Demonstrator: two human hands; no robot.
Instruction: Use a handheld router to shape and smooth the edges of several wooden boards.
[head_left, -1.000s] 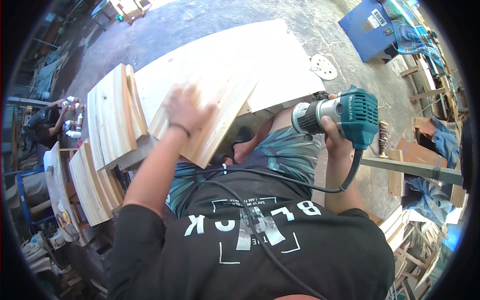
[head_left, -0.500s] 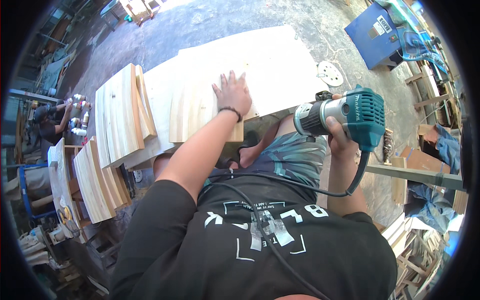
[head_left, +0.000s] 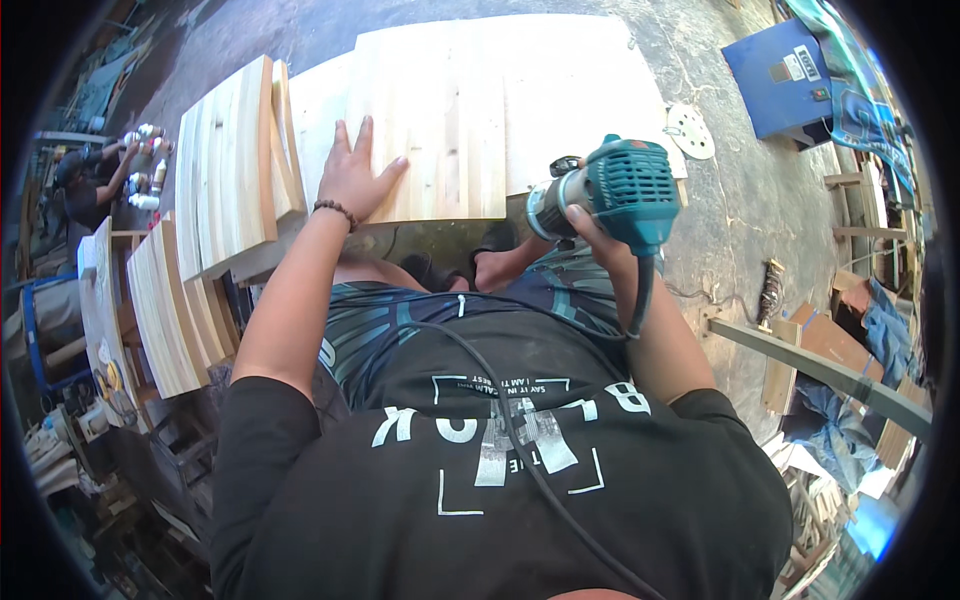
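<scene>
Black clothing covers a co-worker (head_left: pixel 85 190) at the far left, near a cluster of bottles (head_left: pixel 145 185). Next, to my left and nearer to me than the surface, come several light wooden panels (head_left: pixel 165 310) standing close together. Beside them a thicker stack of pale panels (head_left: pixel 225 160) sits at the left edge of the white surface (head_left: pixel 580 90), its lengths running from the far side toward me. My left hand (head_left: pixel 358 180) comes next, a beaded bracelet (head_left: pixel 336 210) at its wrist; it grasps nothing and is spread out, thumb away from the fingers, over the near left corner of the striped wooden board (head_left: pixel 440 120). That board lies flat across the middle of the surface, reaching from the far edge to the near edge, where it appears to jut out slightly toward me. Over my shirt runs a dark cord (head_left: pixel 545 490). My right hand (head_left: pixel 598 238) is wrapped around a teal and silver router (head_left: pixel 630 190), holding it sideways by the near right corner of the surface, apart from the board, its round base facing left. Just past the right edge shows a pale round disc (head_left: pixel 690 132) with holes, and farther right a blue cabinet (head_left: pixel 775 80) stands on the concrete floor.
</scene>
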